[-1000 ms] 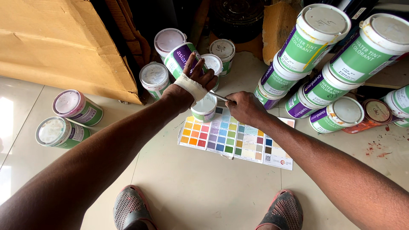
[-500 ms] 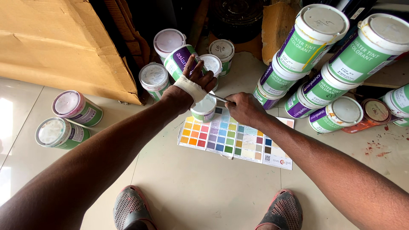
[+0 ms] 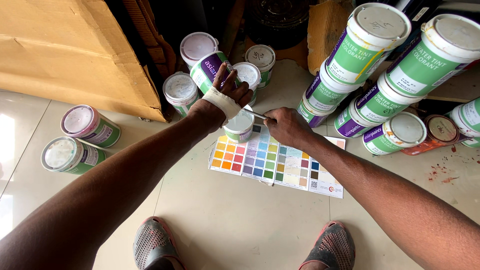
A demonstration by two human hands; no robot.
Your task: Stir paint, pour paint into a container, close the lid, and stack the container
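Pale floor tiles [image 3: 240, 225] carry a cardboard sheet [image 3: 65, 50] and many green paint cans [image 3: 367, 40]. Between them lies a colour chart [image 3: 272, 162], with a small can [image 3: 239, 127] standing on its upper edge. Left hand [image 3: 222, 97] – bandaged – grasps a tilted can [image 3: 210, 67]; right hand [image 3: 287, 127] is clenched on a thin tool [image 3: 256, 116] touching the small can.

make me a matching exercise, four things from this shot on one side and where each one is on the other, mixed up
Things:
1. small tin
2. colour chart
3. cardboard box
4. left hand

Places:
A. top left of the picture
B. flat on the floor under the small tin
C. resting on top of the small tin
D. standing on the chart's upper left part

Pairs: 1-D, 2-B, 3-A, 4-C
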